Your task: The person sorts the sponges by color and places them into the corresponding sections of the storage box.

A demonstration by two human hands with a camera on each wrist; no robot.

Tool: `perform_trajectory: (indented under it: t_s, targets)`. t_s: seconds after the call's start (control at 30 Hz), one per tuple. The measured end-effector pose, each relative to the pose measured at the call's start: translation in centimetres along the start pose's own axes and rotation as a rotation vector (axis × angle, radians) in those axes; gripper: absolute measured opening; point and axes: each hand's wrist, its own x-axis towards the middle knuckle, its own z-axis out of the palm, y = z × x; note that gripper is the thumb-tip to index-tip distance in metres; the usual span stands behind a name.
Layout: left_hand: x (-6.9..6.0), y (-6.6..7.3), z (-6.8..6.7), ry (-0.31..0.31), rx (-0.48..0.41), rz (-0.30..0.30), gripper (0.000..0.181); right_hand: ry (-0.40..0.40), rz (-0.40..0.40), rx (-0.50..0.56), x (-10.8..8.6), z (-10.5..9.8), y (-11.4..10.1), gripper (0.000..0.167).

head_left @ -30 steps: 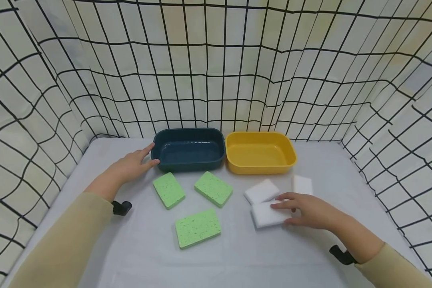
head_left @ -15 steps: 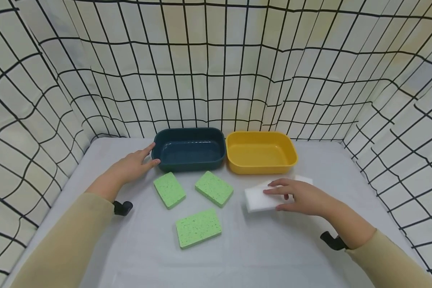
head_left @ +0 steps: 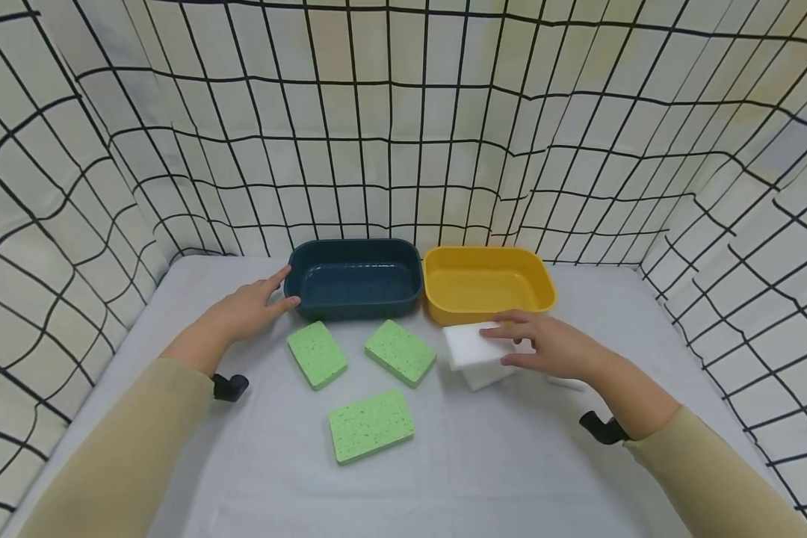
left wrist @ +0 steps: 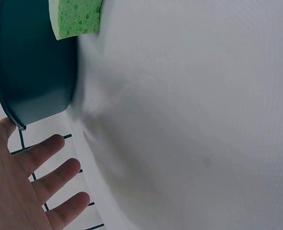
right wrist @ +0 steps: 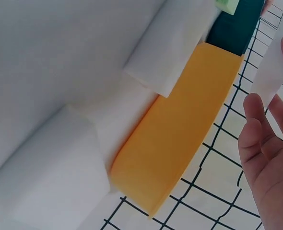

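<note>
Since the earlier frames, the right hand (head_left: pixel 551 345) has lifted one white sponge (head_left: pixel 465 347) toward the yellow tray (head_left: pixel 486 288); it pinches the sponge between thumb and fingers. The sponge is above the table at the tray's near side, long axis roughly left to right, right end under the fingers. The left hand (head_left: pixel 240 312), fingers extended, remains touching the blue tray (head_left: pixel 353 282).

The dark teal tray (head_left: pixel 355 284) and yellow tray (head_left: pixel 486 288) are plain, the blocks (head_left: pixel 471 347) white, the sponges (head_left: pixel 371 427) speckled green.
</note>
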Motion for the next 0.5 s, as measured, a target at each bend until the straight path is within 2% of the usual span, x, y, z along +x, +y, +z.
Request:
perform_trajectory:
  t_s: [0.23, 0.5]
  targets:
    - [-0.1, 0.4, -0.2, 0.008, -0.007, 0.002, 0.091, 0.043, -0.043, 0.011, 1.0, -0.1, -0.3, 0.048]
    - [0.2, 0.3, -0.2, -0.006, -0.013, 0.001, 0.094, 0.055, -0.025, 0.023, 2.3, 0.0, -0.9, 0.047]
